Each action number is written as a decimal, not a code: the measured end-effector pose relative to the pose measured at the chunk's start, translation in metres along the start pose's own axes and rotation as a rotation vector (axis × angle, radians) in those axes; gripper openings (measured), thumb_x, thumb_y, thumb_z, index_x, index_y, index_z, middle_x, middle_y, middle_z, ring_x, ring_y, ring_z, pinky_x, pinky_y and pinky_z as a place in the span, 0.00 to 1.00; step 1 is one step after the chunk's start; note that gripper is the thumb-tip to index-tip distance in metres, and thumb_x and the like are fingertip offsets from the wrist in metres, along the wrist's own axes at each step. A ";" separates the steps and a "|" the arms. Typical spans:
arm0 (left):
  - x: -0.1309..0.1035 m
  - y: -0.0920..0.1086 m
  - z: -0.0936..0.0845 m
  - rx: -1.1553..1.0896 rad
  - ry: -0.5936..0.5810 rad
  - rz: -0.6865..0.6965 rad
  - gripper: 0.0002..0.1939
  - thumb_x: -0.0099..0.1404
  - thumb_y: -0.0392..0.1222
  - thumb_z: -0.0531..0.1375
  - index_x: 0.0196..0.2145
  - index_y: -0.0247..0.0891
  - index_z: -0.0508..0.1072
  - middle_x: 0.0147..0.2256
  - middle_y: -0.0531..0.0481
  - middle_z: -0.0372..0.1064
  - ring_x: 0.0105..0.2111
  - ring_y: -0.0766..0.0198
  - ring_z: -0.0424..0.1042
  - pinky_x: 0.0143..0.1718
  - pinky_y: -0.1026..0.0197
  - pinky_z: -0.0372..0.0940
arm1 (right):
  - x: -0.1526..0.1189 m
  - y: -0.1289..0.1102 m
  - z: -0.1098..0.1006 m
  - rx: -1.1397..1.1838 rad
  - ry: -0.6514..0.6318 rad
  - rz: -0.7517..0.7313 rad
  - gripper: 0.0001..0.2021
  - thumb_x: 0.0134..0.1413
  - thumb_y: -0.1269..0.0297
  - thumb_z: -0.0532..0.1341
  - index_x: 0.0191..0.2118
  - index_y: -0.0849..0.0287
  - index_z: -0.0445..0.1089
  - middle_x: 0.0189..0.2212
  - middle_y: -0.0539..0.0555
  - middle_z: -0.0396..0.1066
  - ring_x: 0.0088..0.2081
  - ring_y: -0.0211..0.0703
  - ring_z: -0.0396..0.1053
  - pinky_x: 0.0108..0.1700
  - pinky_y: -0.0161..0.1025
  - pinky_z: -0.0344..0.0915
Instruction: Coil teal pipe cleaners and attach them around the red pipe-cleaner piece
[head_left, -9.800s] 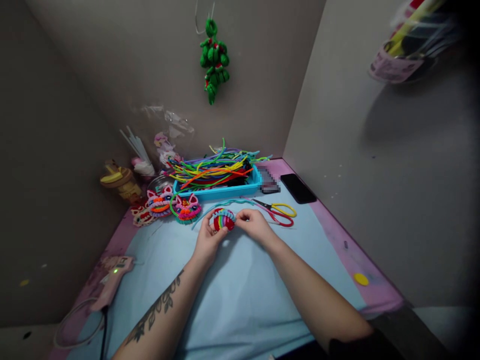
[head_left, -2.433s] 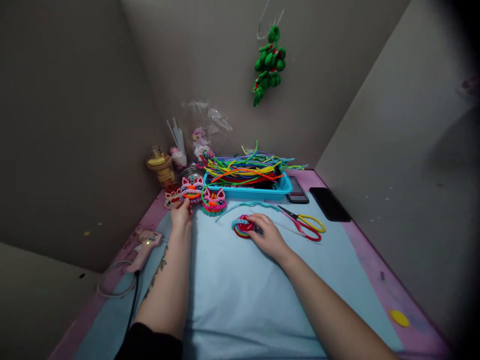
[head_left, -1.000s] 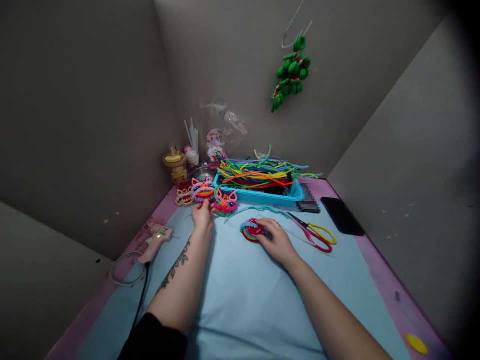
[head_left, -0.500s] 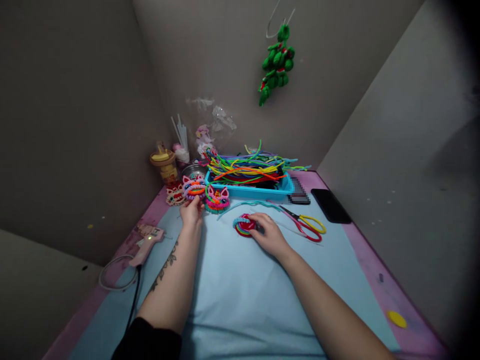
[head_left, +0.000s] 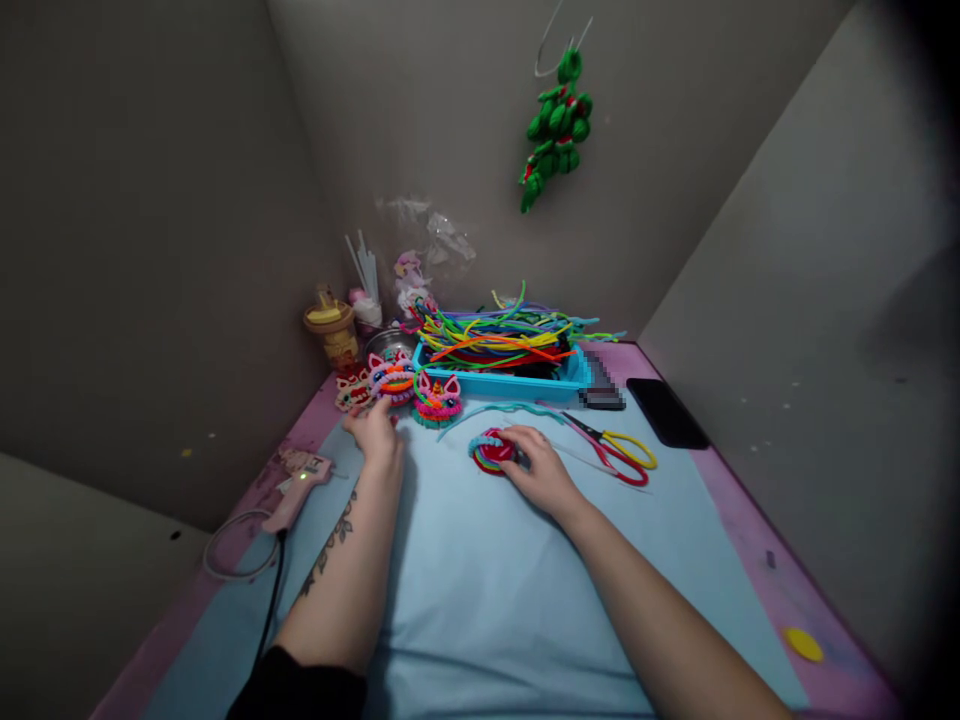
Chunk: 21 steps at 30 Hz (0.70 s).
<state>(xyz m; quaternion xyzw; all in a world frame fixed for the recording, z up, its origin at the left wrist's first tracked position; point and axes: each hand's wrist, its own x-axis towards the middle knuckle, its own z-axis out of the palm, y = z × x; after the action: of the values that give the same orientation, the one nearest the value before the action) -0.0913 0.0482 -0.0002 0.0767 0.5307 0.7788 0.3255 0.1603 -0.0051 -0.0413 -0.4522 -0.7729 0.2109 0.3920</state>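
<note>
Striped round piece under the right hand; left hand released

Surface [head_left: 780, 590], pinkish-purple at its borders. One light-blue cloth [head_left: 480, 580], spread over it, creased toward the near edge.

Tray [head_left: 495, 384], bright blue, at the far edge, heaped with fuzzy stems [head_left: 510, 340] in many colours.

Right hand [head_left: 541, 472], mid-surface, fingers and thumb curled round the right side of the round piece. Left hand [head_left: 375, 435], toward the far left corner, fingers parted; contact with the faces I cannot tell from where I stand.

Glue gun [head_left: 292, 497], pink, lit green, by the left edge, its dark lead running toward the near edge.

Phone [head_left: 666, 412], black, along the right edge near the far corner.

Scissors [head_left: 598, 437], red and yellow handles, lying between round piece and phone.

Faces [head_left: 391, 378], three, fuzzy, pointed-eared, grouped before the far left corner.

Round piece [head_left: 491, 458], red, rainbow-striped, light-blue banded, on the cloth.

Disc [head_left: 804, 645], yellow, toward the near right corner.
</note>
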 end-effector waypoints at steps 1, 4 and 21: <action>-0.007 0.005 -0.002 0.013 0.026 0.103 0.23 0.52 0.28 0.62 0.42 0.41 0.58 0.27 0.60 0.57 0.23 0.74 0.61 0.24 0.71 0.58 | 0.000 0.000 0.001 -0.005 0.001 0.001 0.20 0.49 0.69 0.60 0.50 0.55 0.67 0.49 0.59 0.66 0.52 0.50 0.62 0.55 0.51 0.60; -0.037 0.012 -0.009 0.163 -0.189 0.539 0.16 0.53 0.32 0.64 0.38 0.40 0.64 0.26 0.58 0.57 0.25 0.72 0.62 0.30 0.69 0.60 | -0.001 0.001 0.003 -0.008 -0.015 0.001 0.22 0.48 0.68 0.61 0.52 0.55 0.65 0.50 0.59 0.64 0.54 0.51 0.61 0.56 0.52 0.59; -0.047 -0.033 -0.013 0.982 -1.157 0.482 0.18 0.51 0.26 0.58 0.39 0.40 0.75 0.34 0.45 0.75 0.36 0.54 0.73 0.42 0.54 0.65 | -0.001 0.005 0.006 0.004 -0.092 0.103 0.34 0.45 0.68 0.63 0.60 0.61 0.54 0.57 0.64 0.59 0.60 0.52 0.55 0.61 0.52 0.54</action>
<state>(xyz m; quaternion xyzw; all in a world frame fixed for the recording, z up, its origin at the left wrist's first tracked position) -0.0465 0.0179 -0.0235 0.7165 0.5289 0.3412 0.3007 0.1583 -0.0036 -0.0487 -0.4805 -0.7653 0.2531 0.3456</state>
